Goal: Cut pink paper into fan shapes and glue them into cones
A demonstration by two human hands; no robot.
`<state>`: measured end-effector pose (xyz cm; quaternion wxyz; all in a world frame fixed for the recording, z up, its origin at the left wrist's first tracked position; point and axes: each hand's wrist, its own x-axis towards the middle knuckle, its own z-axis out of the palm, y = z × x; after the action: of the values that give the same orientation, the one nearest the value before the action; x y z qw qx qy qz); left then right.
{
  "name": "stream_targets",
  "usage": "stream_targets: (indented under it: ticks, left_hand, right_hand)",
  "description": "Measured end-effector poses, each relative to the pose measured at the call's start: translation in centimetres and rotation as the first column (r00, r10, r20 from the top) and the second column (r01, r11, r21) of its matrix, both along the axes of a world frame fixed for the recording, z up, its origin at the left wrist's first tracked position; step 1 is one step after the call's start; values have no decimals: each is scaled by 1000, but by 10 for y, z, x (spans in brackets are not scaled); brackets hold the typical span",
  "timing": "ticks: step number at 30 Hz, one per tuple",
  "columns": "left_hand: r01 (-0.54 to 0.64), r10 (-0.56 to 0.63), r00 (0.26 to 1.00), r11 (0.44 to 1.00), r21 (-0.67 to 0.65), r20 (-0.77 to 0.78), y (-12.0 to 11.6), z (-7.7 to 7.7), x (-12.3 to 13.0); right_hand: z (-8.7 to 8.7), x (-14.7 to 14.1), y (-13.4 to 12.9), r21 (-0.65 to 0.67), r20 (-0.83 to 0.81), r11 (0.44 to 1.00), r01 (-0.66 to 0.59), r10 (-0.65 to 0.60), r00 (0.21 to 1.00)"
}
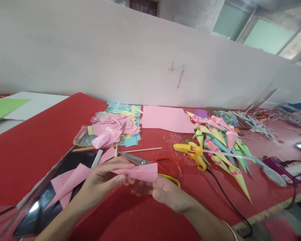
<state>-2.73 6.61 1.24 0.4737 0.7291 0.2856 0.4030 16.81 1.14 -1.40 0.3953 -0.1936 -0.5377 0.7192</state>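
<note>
A pink paper cone lies between my hands, its narrow end to the left. My left hand pinches that narrow end between thumb and fingers. At the wide end is my right hand, palm up, its fingers partly behind the paper and blurred; whether it grips the cone is unclear. Just behind the cone lie scissors with red and yellow handles. A yellow glue gun rests on the red table to the right. Pink paper pieces lie over a black glossy object at the left.
Several finished paper cones are heaped at the right. Pink, yellow and blue scraps lie beside a pink sheet near the wall. A black cord crosses the front right. A purple power strip sits at the far right.
</note>
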Motion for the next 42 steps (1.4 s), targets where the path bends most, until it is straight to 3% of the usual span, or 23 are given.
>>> stream_targets:
  ticks: [5,9,14,19,23,27,31,34,37,42]
  left_hand:
    - [-41,87,980,968,248,-178,-3,-1,-4]
    - [-62,121,966,967,249,-231,-6,-2,-7]
    - [3,41,979,977,213,-200,-6,1,-12]
    - [83,-53,990,969,231,-133,-9,6,-10]
    - [-8,29,993,982,189,-111,-15,6,-6]
    - [-4,18,994,992,126,-109,-18,5,-1]
    - [70,-45,988,983,168,-147,-12,6,-3]
    - [174,-135,970,967,185,-203,-5,8,-8]
    - [184,-147,970,965,187,-195,-3,8,-11]
    - [184,-153,967,972,144,-203,-5,6,-11]
  right_hand:
    - [-4,-3,2,-171,-72,980,-104,93,993]
    - [-4,-4,2,-237,-95,966,-102,81,992]
    - [-1,-3,1,-305,-125,932,-196,165,978]
    - [-5,-5,0,-262,-238,904,-337,278,931]
    - [-4,-4,0,-262,-230,890,-373,318,920]
    - [-4,0,1,-199,-101,941,-272,256,961]
    - [-7,2,4,-84,68,969,-234,240,968]
    - [-8,2,5,-68,59,958,-279,283,957]
    - [-6,1,5,-95,24,933,-346,350,936]
    - [-4,1,4,-117,57,951,-287,295,954]
